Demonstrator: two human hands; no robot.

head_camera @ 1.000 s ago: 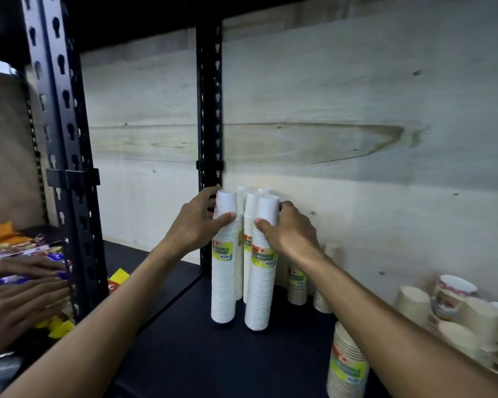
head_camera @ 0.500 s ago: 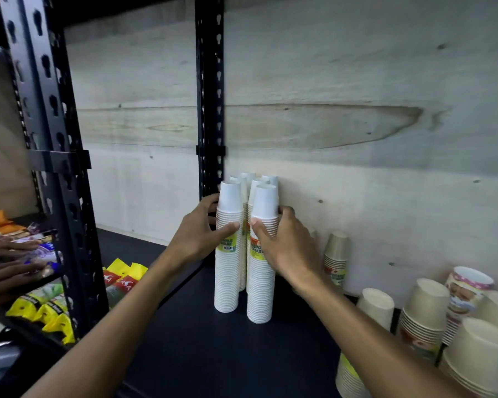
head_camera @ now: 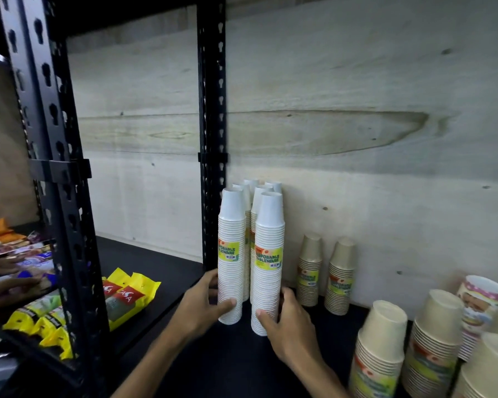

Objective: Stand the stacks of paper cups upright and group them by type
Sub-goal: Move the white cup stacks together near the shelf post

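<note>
White cup stacks stand upright w/ rims down, clustered at 12 o'clock on the black shelf by the rear post; two short tan cup stacks stand just beside at 2 o'clock, wider beige stacks at 4 o'clock. L hand curls round the front-left white stack near its base, thumb across the front. R hand grips the front-right stack's base likewise, both forearms reaching up from 6 o'clock.

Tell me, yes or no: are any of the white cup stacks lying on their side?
No, the white cup stacks all stand upright, with the left hand and right hand gripping their bases.
</note>
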